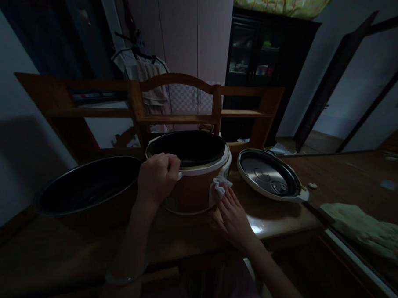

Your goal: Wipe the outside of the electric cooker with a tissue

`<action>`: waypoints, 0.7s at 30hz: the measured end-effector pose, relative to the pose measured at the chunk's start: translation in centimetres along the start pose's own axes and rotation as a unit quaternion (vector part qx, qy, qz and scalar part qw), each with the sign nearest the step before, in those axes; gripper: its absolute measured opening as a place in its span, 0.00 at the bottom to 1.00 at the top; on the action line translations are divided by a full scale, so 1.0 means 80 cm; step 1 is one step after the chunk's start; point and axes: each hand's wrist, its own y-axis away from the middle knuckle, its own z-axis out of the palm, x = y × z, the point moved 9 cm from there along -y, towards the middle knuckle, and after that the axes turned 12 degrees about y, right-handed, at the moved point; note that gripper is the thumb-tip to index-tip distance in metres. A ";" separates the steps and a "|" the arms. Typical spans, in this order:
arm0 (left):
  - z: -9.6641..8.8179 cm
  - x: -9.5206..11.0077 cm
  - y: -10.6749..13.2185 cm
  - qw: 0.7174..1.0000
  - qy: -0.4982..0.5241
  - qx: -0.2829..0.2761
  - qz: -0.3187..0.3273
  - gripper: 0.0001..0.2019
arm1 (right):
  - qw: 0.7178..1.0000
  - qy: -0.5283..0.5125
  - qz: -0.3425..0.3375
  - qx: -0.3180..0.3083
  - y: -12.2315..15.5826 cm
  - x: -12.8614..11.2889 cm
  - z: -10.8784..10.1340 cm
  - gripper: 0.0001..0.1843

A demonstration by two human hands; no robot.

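1. While my left hand sits closed on the near-left rim of the cooker, my right hand works lower, on the front wall toward its right side.
2. Left grip: fingers curled in, thumb folded over. A bit of white tab shows beside the fist; what lies inside the curl is hidden.
3. Right grip: fingers extended onto a crumpled white cloth, which lies against the cooker's wall. Cannot tell whether I pinch the cloth or only press it there.
4. Relation that counts: the cooker's wall lies ahead and slightly left of my right fingers, with the cloth between. Right hand is the nearer to that patch of wall; left is higher, at the rim.
5. Cooker stands upright on the table, between and beyond my two arms. Axis vertical, mouth facing up, black inner pot seated inside. Seen aslant, the mouth gives me no sure long axis.
6. Left of my left hand: a wide black bowl, mouth up. Right of the cooker: the lid, metal underside up, apart from my right hand.
7. Behind the cooker: a wooden rack. Light dim.
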 end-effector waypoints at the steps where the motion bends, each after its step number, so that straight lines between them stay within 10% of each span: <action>1: 0.000 0.000 0.000 1.000 0.001 -0.002 0.001 0.22 | 1.000 0.002 -0.003 -0.005 0.004 0.000 0.001 0.40; 21: -0.001 0.003 0.000 1.000 -0.017 -0.004 -0.005 0.22 | 0.997 -0.064 0.000 -0.038 0.032 -0.014 -0.005 0.36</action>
